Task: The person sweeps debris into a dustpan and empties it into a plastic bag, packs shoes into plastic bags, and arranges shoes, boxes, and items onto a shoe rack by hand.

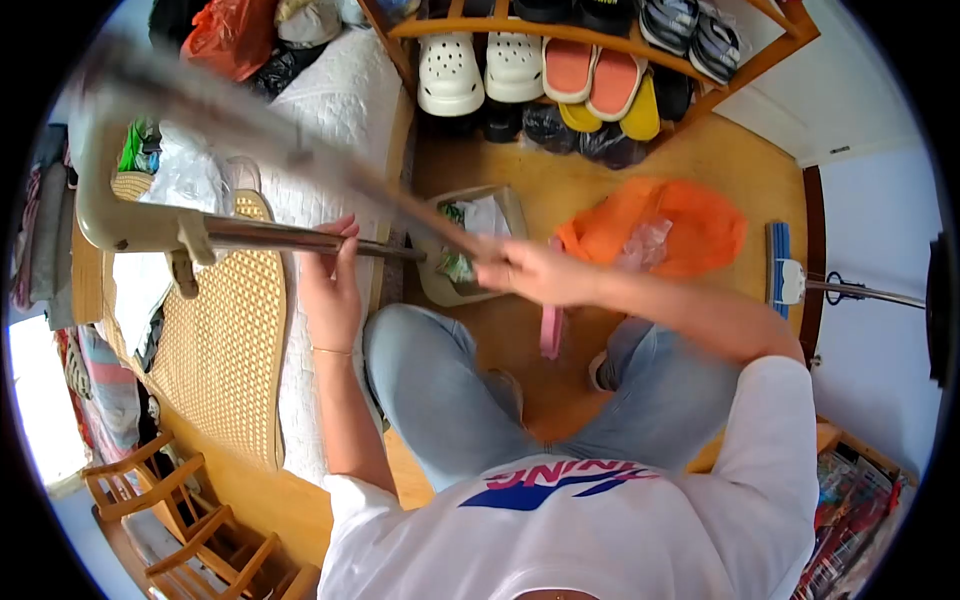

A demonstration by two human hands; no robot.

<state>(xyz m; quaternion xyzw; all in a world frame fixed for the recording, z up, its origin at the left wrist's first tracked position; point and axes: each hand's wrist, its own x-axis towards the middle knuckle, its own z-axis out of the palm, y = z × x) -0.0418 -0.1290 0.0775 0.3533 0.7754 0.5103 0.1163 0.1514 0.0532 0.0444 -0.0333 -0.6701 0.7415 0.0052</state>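
Observation:
A metal tube [270, 235] with a beige curved end piece [115, 215] and a small lever runs sideways over the bed's edge. My left hand [333, 275] is closed around the tube, palm turned up. In front of me, my right hand [530, 270] is wrapped round the end of a long brownish pole [390, 195]. The pole slants to the upper left, crossing above the tube, and its far part is smeared by motion. A pale bin [437, 285] with a plastic bag and green-printed wrappers stands on the floor below my hands.
An orange plastic bag [690, 225] and a pink strip [551, 330] are on the floor. Ahead stands a wooden shoe rack [600, 38] with white clogs [450, 75]. The bed [350, 90] with a woven mat [235, 330] is left; a blue-headed mop [779, 265] is right.

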